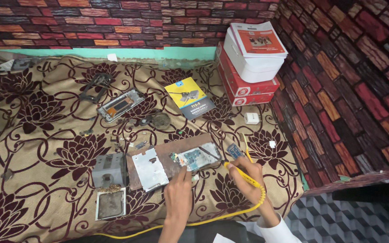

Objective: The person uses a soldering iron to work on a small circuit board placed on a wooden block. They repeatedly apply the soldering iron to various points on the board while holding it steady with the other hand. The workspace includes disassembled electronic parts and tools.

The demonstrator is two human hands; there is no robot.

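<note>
Two hands in view, both the wearer's. Right hand [246,176] closed in a pen grip around one yellow-handled soldering iron [239,173], dark tip angled up-left onto one opened phone [197,156], circuit side up, teal and silver parts showing. Yellow ribbed cord [230,215] loops from the iron under both wrists. Left hand [178,191] with fingers curled, fingertips pressing the near edge of the phone; holds nothing I can make out. Phone lies on one flat brown board [169,164], rough worn surface, alongside one shiny rectangular metal plate [149,169] with cutouts. One small blue circuit piece [235,150] just right of the phone. Left of the board: one grey metal box-shaped stand [109,168], one shallow square tray [110,204] with dirty sponge-like fill. Farther back: one second phone frame [120,105], one dark empty frame [95,85], one round dark disc [161,120], one blue-yellow cardboard box [189,97], one small white cube adapter [251,118]. Two red flat boxes [244,85] stacked, white box with booklets on top. All on a beige cloth [37,135] with maroon flower print; brick-pattern wall behind.
</note>
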